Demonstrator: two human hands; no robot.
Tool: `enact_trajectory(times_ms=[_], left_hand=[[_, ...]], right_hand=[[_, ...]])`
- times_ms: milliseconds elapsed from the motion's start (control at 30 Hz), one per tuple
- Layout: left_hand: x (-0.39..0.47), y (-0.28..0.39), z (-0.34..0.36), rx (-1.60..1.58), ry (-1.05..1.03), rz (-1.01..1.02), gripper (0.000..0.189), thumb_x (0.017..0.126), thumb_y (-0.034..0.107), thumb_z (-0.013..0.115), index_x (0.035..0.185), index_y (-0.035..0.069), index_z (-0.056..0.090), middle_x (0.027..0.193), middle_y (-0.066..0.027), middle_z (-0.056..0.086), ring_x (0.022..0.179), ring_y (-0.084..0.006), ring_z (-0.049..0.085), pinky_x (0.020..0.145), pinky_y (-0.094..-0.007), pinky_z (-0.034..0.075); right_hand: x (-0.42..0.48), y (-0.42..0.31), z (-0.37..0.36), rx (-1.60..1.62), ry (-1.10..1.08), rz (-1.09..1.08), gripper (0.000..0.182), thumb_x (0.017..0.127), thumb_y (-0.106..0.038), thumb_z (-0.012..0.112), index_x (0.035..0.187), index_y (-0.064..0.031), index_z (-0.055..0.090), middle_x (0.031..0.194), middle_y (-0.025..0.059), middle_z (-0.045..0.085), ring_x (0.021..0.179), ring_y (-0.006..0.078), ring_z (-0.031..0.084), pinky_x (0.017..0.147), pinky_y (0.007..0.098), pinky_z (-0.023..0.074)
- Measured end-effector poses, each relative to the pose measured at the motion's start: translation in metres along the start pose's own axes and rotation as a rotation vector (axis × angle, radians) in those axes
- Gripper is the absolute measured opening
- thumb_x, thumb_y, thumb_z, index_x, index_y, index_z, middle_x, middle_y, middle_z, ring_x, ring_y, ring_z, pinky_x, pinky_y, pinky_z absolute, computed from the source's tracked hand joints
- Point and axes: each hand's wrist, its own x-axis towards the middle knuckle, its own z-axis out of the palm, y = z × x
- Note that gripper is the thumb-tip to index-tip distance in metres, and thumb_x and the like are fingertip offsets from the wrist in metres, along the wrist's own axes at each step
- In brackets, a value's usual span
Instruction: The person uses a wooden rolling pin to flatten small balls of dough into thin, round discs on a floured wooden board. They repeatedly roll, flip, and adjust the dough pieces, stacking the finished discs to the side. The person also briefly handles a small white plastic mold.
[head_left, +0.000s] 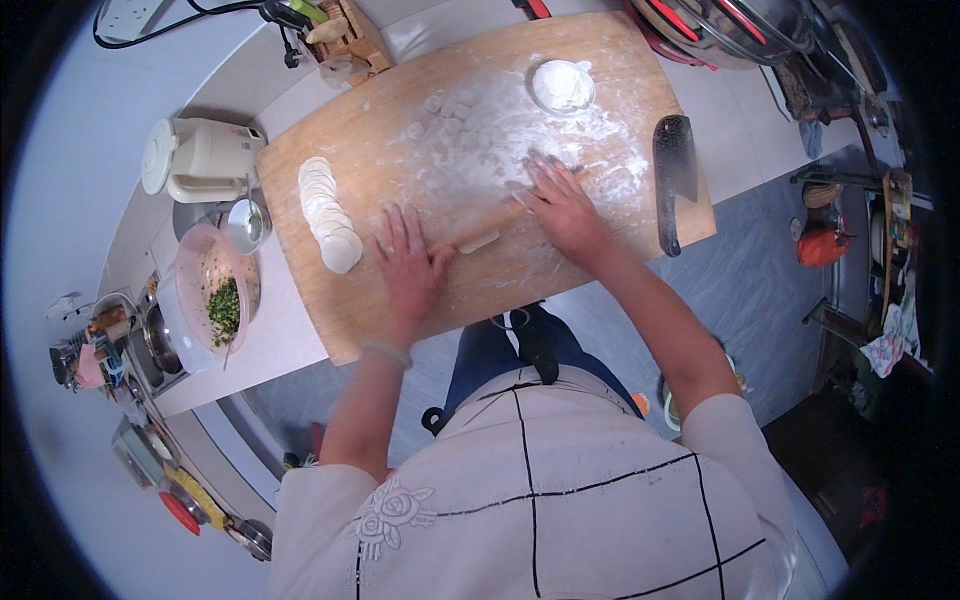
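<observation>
A thin wooden rolling pin (504, 220), hard to pick out against the wooden board (360, 300), seems to run slantwise between my hands. My right hand (566, 217) lies over its right part, fingers stretched forward. Below the pin shows a pale piece of dough (480, 241). My left hand (409, 259) is blurred and spread on the board, its thumb close to the dough; its contact with the pin is unclear. To its left lies an overlapping row of round dough wrappers (328, 214). Several small floured dough pieces (450, 120) lie farther back.
A bowl of flour (564, 86) stands at the board's back right. A cleaver (671, 180) lies by the right edge. On the left counter are a cream jug (210, 157), a small metal bowl (249, 226) and a pink-rimmed bowl (184, 285) containing chopped greens (223, 307).
</observation>
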Motion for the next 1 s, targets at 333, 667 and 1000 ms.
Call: enact_trajectory(times_ms=[333,667,1000], left_hand=[[-0.021,0.005,0.005,0.027,-0.086,0.036,0.083,0.090,0.048,0.058,0.152,0.000,0.029,0.160,-0.0247,0.019,0.149,-0.0398,0.015,0.116,-0.0623,0.011],[-0.029,0.037,-0.032,-0.234,0.018,0.207,0.068,0.090,0.027,0.063,0.147,0.000,0.037,0.157,-0.0245,0.025,0.147,-0.0416,0.020,0.119,-0.0551,0.013],[0.031,0.049,-0.012,-0.187,0.062,0.400,0.042,0.084,0.018,0.069,0.124,0.006,0.059,0.116,-0.0126,0.064,0.113,-0.0328,0.057,0.107,-0.0495,0.036]], right_hand=[[-0.026,0.006,-0.003,-0.059,0.023,0.010,0.037,0.087,-0.008,0.054,0.123,-0.0053,0.062,0.137,0.0237,0.053,0.133,0.0397,0.045,0.114,0.0522,0.0317],[-0.088,-0.011,0.009,-0.010,-0.001,0.351,0.037,0.082,-0.011,0.061,0.116,0.0022,0.058,0.115,0.0225,0.058,0.109,0.0409,0.054,0.097,0.0519,0.0425],[-0.094,-0.017,-0.025,0.023,0.300,0.479,0.029,0.082,-0.003,0.058,0.111,0.0037,0.057,0.107,0.0239,0.057,0.101,0.0438,0.054,0.091,0.0509,0.0437]])
